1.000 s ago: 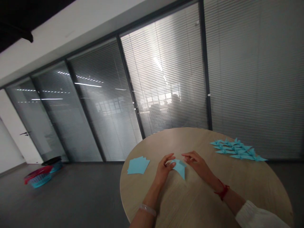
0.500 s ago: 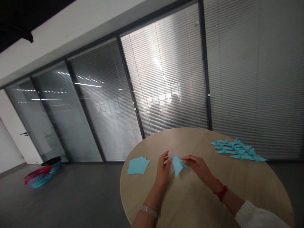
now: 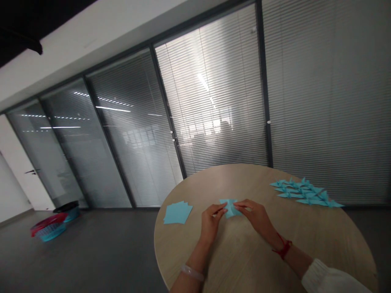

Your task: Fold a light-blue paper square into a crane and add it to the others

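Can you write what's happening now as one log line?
left hand: pinches folded paper; right hand: pinches same paper; paper stack: table, left; paper cranes: table, right

The single head view, tilted, looks forward and down across the nearby table (image 3: pixel 244 250), facing the blinds (image 3: pixel 214 97) behind it.

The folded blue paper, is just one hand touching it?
No, the left hand and the right hand both pinch the folded blue paper.

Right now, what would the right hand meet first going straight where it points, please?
The folded blue paper touching the right hand; beyond, probably the left hand, though depth is unclear.
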{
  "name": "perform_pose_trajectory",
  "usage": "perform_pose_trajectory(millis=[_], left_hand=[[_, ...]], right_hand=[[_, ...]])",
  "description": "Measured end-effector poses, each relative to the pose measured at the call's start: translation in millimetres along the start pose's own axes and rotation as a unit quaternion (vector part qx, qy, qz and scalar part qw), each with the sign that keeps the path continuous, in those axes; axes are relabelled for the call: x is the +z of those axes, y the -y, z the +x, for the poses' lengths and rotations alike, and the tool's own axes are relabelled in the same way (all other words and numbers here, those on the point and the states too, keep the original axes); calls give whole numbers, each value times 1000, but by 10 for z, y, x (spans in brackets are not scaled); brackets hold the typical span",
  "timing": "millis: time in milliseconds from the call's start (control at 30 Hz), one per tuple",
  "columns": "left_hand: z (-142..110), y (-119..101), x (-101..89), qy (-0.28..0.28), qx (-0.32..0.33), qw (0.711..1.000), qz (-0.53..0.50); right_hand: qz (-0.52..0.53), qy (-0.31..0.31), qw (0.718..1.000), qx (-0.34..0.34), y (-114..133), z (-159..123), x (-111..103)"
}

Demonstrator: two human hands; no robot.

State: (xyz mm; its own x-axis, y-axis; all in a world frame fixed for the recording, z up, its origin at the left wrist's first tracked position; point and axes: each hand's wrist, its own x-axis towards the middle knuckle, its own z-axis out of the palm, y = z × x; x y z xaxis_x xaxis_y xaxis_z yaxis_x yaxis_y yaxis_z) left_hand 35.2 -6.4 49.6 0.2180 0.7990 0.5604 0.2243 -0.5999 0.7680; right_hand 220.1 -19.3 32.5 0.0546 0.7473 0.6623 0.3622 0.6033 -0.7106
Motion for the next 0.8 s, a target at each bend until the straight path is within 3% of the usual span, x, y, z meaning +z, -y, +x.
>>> perform_pose_trajectory(millis=[433, 800], left_hand=[[-7, -20, -8, -41, 80, 994, 68], [25, 20, -7, -29, -1, 999, -23]], right_hand=[[-30, -11, 999, -36, 42, 6, -8], [32, 10, 999, 43, 45, 4, -6]])
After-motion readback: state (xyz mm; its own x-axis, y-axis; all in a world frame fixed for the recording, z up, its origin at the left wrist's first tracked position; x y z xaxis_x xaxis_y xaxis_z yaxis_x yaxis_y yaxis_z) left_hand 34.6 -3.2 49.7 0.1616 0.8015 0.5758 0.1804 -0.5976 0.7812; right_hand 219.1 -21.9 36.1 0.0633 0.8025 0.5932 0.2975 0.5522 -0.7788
